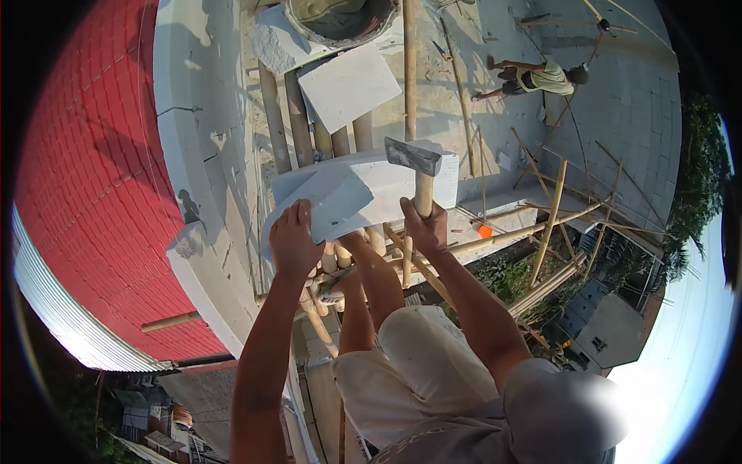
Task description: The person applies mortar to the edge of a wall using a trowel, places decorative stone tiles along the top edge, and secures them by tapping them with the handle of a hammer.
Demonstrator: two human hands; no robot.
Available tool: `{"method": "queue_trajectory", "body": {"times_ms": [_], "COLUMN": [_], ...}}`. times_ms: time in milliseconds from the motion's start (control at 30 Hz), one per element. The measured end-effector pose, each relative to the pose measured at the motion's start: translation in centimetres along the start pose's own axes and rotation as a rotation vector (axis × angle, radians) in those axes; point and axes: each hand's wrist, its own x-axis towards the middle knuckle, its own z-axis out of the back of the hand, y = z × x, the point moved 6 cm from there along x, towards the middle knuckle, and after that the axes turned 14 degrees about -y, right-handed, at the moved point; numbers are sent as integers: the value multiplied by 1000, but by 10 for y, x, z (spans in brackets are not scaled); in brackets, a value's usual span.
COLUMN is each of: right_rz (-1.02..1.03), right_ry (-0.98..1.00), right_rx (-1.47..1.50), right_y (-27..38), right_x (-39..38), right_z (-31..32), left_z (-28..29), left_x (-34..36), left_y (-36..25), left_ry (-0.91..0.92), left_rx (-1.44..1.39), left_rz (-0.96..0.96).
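Pale block (336, 203) lies aslant on a longer white block (394, 179), above bamboo poles (297, 116). Left hand (296, 236) lies over its near-left end, fingers slightly spread; right hand (427, 230) wraps the handle of a hatchet (414, 158), head over the long block's right part. Work seems part-way: pale block steadied, no finished cut made out, though shade and hand may hide one. Farther off, a square slab (352, 87); beyond it a bucket (317, 40) holding grey wet mix (332, 9), plenty left.

The right hand (427, 229) grips a hatchet (415, 158) (wooden-handled); the left hand (294, 238) touches a pale block (334, 199).
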Motion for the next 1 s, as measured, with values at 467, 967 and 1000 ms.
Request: {"method": "queue_trajectory", "body": {"times_ms": [467, 967, 1000], "right_rz": [108, 305, 387], "right_ry": [-25, 170, 228], "right_rx": [-139, -475, -397], "right_y": [-31, 52, 81], "right_x": [16, -38, -44], "right_z": [-12, -2, -8], "left_z": [-3, 52, 61], "left_x": [6, -33, -40], "left_y": [-8, 105, 109], "left_ry": [-38, 381, 364], "left_rx": [-49, -1114, -1110], "left_rz": [-18, 633, 643]}}
